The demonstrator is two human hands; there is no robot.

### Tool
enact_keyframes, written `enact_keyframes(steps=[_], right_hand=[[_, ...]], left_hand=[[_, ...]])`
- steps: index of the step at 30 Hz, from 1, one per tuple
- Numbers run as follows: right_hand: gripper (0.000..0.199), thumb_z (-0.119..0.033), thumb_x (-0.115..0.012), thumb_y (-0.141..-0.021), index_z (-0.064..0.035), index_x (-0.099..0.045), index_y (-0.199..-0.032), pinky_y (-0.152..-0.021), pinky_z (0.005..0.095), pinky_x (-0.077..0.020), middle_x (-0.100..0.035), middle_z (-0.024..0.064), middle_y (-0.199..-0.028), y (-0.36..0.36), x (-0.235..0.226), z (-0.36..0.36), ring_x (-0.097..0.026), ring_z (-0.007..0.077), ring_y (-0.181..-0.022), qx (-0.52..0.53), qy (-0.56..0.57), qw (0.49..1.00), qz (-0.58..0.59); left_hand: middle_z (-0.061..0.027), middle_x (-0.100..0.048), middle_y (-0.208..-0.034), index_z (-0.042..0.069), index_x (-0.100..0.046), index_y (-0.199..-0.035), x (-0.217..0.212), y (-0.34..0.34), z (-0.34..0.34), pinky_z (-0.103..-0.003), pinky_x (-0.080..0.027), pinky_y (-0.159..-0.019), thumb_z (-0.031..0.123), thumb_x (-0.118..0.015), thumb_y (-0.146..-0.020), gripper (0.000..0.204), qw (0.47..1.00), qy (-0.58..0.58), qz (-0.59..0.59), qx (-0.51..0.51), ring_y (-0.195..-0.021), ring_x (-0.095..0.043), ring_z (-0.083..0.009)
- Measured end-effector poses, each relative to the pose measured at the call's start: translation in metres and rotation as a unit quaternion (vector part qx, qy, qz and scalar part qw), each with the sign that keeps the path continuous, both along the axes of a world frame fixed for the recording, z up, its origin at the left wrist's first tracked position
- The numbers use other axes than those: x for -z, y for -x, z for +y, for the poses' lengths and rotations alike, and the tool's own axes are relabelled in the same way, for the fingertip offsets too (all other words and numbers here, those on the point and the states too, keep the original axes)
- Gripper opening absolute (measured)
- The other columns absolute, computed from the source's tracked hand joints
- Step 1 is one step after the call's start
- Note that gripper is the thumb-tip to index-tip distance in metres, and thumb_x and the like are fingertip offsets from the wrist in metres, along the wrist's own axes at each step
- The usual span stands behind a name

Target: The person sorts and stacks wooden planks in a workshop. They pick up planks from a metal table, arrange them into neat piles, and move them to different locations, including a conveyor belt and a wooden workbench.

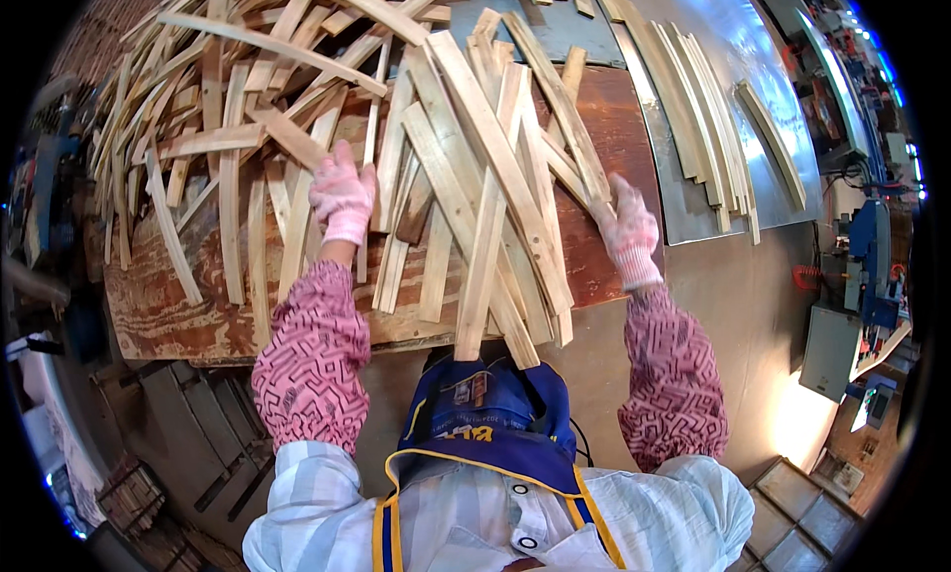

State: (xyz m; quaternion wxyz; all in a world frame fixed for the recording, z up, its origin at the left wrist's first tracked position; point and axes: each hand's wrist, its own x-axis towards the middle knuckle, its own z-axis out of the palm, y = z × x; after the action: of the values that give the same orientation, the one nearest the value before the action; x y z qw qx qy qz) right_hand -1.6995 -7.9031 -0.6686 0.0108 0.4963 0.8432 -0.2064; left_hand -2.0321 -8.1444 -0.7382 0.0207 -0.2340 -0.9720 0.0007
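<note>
Both my hands wear pale pink knit gloves. My left hand [344, 198] is closed at the near end of a short wooden slat [287, 134], which slants away to the far left over the heap. My right hand [631, 229] grips the near end of a long wooden slat [560, 102] with a brownish edge, at the right side of the pile. Between the hands, several loose slats [495, 166] lie crossed over one another. Some of their near ends stick out past the table edge toward my blue apron [485, 399].
A large tangled heap of slats [198, 87] covers the left of the worn brown wooden table [178, 319]. To the right, a shiny metal surface [783, 166] carries a row of aligned slats [705, 126] and one separate slat [773, 141]. Blue machinery [872, 250] stands farther right.
</note>
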Motion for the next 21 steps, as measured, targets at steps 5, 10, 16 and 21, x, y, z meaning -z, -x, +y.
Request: enact_keyframes(steps=[5,10,16,21], right_hand=[[0.081,-0.051,-0.07,-0.077,-0.0157,-0.042,-0.144,-0.1,0.0421,-0.0467,-0.051,0.0164,-0.139,0.039,0.053,0.049,-0.054,0.0325,-0.124,0.016,-0.018,0.995,-0.1],[0.079,-0.043,-0.071,-0.075,-0.0131,-0.042,-0.142,-0.1,0.044,-0.0452,-0.06,0.021,-0.127,0.014,0.073,0.071,-0.054,0.036,-0.123,0.028,0.114,0.993,0.027],[0.071,-0.035,-0.072,-0.079,-0.0109,-0.046,-0.14,-0.101,0.0415,-0.0443,-0.062,0.018,-0.125,-0.057,0.084,0.026,-0.057,0.0333,-0.119,0.057,0.149,0.986,0.054],[0.05,-0.03,-0.058,-0.095,-0.0043,-0.051,-0.137,-0.098,0.0315,-0.045,-0.063,0.0085,-0.124,-0.092,0.114,-0.044,-0.058,0.0175,-0.114,0.184,0.402,0.828,0.344]], left_hand=[[-0.0169,-0.052,-0.134,0.015,-0.04,-0.14,-0.006,-0.007,0.045,-0.047,-0.049,-0.09,0.037,-0.06,-0.089,0.059,0.994,0.081,-0.065,0.034,-0.118,-0.056,-0.0341],[-0.0185,-0.055,-0.134,0.015,-0.037,-0.147,-0.003,0.031,0.06,-0.057,-0.054,-0.081,0.018,-0.061,-0.091,0.061,0.954,0.128,-0.242,-0.125,-0.114,-0.062,-0.0346],[-0.0193,-0.07,-0.095,0.004,-0.061,-0.107,0.012,-0.016,0.046,-0.041,-0.057,-0.074,0.021,-0.06,-0.087,0.025,0.971,-0.014,-0.237,-0.025,-0.086,-0.07,-0.0329],[-0.0244,-0.067,-0.096,0.005,-0.063,-0.105,0.024,-0.106,0.043,-0.047,-0.052,-0.083,0.018,-0.057,-0.081,0.027,0.918,-0.209,-0.337,-0.004,-0.092,-0.064,-0.043]])
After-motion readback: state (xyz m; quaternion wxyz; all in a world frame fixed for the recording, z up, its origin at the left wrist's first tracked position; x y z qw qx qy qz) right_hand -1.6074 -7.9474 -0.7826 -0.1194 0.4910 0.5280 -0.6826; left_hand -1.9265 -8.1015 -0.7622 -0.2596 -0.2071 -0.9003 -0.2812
